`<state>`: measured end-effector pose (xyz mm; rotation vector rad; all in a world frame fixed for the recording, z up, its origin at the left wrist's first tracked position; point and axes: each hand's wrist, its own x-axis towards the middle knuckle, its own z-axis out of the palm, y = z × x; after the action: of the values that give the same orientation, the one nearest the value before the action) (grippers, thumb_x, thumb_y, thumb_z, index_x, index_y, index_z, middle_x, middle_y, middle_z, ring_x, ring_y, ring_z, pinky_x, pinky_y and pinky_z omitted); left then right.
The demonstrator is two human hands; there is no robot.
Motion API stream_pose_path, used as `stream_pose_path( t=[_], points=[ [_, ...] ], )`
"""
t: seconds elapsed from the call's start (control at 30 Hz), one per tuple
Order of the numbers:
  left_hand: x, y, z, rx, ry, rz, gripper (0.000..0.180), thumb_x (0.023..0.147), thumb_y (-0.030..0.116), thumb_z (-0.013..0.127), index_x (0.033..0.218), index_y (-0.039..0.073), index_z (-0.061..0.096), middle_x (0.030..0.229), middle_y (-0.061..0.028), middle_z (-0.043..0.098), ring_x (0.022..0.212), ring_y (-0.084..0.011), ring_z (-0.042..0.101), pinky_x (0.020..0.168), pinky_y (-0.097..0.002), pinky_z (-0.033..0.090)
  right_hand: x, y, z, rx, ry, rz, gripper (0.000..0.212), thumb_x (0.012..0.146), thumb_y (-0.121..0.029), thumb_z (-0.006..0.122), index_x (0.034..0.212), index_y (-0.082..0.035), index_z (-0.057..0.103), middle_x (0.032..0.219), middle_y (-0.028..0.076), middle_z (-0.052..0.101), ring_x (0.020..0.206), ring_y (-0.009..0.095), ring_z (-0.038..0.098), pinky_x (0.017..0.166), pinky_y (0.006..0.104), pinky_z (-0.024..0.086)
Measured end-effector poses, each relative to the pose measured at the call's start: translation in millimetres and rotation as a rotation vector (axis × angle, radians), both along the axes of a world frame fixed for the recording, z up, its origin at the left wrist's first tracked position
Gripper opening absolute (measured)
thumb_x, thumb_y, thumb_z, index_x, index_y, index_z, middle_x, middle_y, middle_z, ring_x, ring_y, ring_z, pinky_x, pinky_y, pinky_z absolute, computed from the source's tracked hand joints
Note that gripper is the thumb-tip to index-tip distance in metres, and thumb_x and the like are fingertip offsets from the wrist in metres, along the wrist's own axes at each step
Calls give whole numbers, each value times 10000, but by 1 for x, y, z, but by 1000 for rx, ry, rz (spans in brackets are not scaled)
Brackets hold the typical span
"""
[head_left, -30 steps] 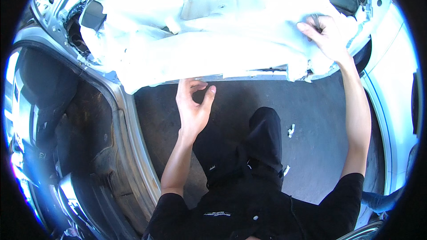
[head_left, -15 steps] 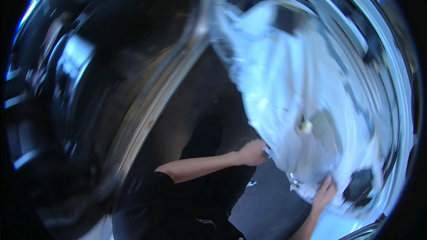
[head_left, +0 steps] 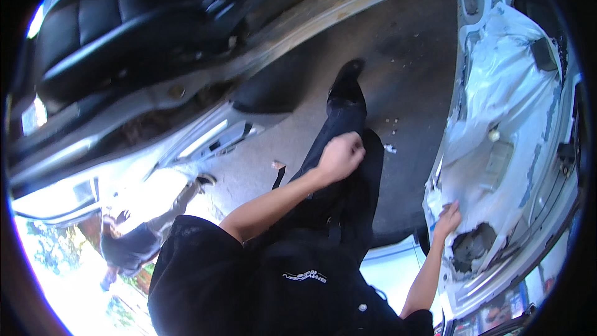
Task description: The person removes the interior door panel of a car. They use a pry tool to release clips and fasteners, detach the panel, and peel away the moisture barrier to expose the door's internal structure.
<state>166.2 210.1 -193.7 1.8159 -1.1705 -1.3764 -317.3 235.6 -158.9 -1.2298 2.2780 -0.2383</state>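
Note:
My left hand [head_left: 342,157] is curled into a fist above my legs, away from the car door. Anything inside that fist is hidden. At the right stands a car door [head_left: 471,1] with its inner metal exposed. A crumpled white plastic sheet [head_left: 497,81] covers most of its inner face. Low on the sheet, near a ragged dark opening [head_left: 476,247], my right hand [head_left: 449,216] has its fingers closed on the plastic. A yellowish fastener [head_left: 494,134] sits in the middle of the sheet.
White scraps [head_left: 390,148] lie on the grey floor [head_left: 398,87] beside my legs. A worn door sill [head_left: 336,15] and black seat [head_left: 118,18] are at the upper left. Another open door [head_left: 208,137] stands left, with a person [head_left: 134,246] beyond it.
My left hand has left the sheet's edge and moved leftward and up over my legs. My right hand stays at the sheet's lower part. The view has swung left, bringing another person into sight.

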Motion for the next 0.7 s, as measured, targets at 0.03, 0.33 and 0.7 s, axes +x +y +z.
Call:
stream_pose_path(
  t=[0.03, 0.33, 0.7],
  points=[
    [13, 25, 4, 96, 12, 94, 169, 936, 126, 716, 993, -33, 717, 897, -197, 760, 824, -330, 769, 773, -424, 605, 0, -1, 0, -47, -82, 32, 681, 1194, -478, 448, 768, 6, 667, 587, 39, 552, 522, 153, 521, 525, 370, 401],
    [78, 298, 13, 502, -20, 639, 288, 924, 208, 742, 1027, -59, 772, 909, -188, 806, 849, -309, 799, 809, -410, 617, 83, 13, 13, 401, -845, -580, 576, 1166, -573, 459, 867, -103, 603, 610, 7, 455, 609, 143, 542, 623, 351, 549],
    [136, 544, -40, 560, -30, 801, 291, 903, 213, 739, 1017, -53, 774, 882, -189, 807, 764, -275, 795, 768, -399, 622, 120, 63, -39, 255, -383, -227, 481, 1146, -552, 525, 932, -127, 596, 634, -48, 383, 491, 102, 377, 466, 308, 409]
  ],
)
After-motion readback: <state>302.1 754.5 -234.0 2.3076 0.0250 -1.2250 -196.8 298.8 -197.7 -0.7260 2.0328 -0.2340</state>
